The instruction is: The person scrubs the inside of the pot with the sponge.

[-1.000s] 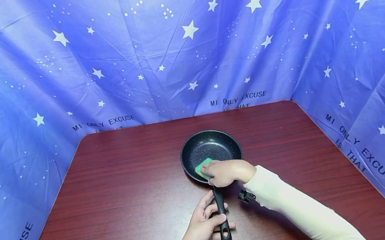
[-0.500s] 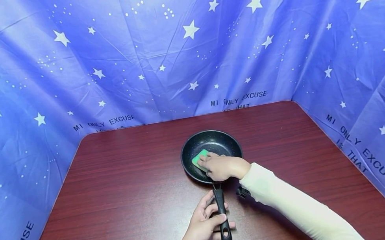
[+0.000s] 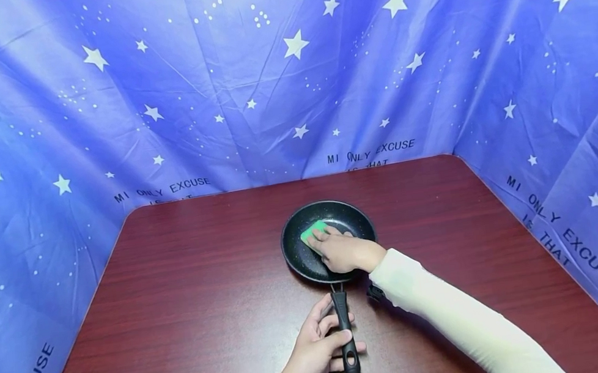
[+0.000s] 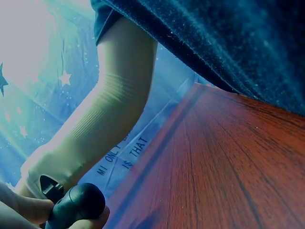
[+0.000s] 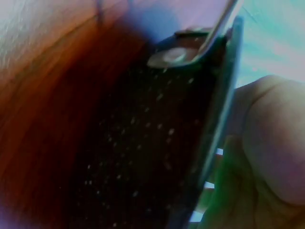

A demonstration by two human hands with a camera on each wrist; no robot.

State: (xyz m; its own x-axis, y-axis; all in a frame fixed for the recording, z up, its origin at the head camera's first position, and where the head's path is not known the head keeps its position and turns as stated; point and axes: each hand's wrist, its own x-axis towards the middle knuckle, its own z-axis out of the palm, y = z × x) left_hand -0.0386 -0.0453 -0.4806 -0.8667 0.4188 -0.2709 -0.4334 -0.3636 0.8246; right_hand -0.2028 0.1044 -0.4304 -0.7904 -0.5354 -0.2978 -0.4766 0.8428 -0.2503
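A black speckled frying pan (image 3: pixel 299 263) sits on the table, its handle (image 3: pixel 342 311) pointing toward me. My left hand (image 3: pixel 317 347) holds that handle, thumb on top and fingers passing beneath it. Inside the pan my right hand (image 3: pixel 342 252) grips a green sponge (image 3: pixel 312 232) against the pan's inner surface, left of its middle. In the left wrist view the rounded handle end (image 4: pixel 81 202) shows between thumb and fingers. The right wrist view has the pan's outer wall (image 5: pixel 143 133) and the right palm (image 5: pixel 271 138) over the rim; the sponge is hidden there.
The dark red wooden table (image 3: pixel 194 284) extends around the pan. A blue star-printed curtain (image 3: pixel 243 82) hangs along its back and sides. A small black device (image 3: pixel 376 292) sits under the right wrist.
My right hand has slid the sponge from the near left part of the pan farther away from me. The left hand and the pan stay put.
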